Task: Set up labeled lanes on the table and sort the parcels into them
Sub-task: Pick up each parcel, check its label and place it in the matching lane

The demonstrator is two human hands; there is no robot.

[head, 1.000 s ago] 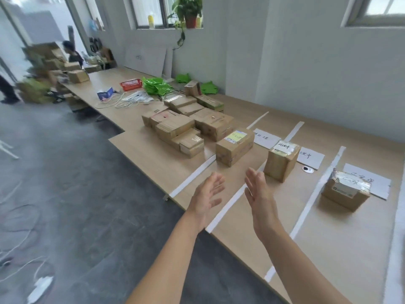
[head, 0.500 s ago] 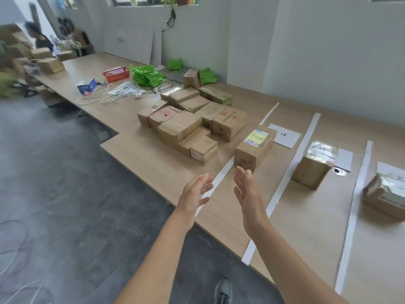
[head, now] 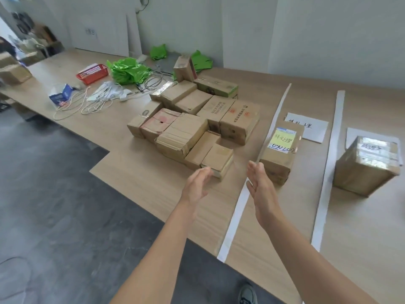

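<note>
Spread, empty left hand (head: 198, 183) and right hand (head: 260, 185) flank the small parcel (head: 219, 157) ahead; a careless grab could shove neighbouring parcels (head: 182, 137).

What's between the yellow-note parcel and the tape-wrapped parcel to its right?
Head view: one white lane strip on otherwise bare table separates the yellow-note parcel from the tape-wrapped parcel.

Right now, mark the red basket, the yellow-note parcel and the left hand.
red basket (head: 94, 77), head view, its near side wall.
yellow-note parcel (head: 282, 141), head view, the note on its top face.
left hand (head: 196, 186), head view, middle of the hand.
</note>
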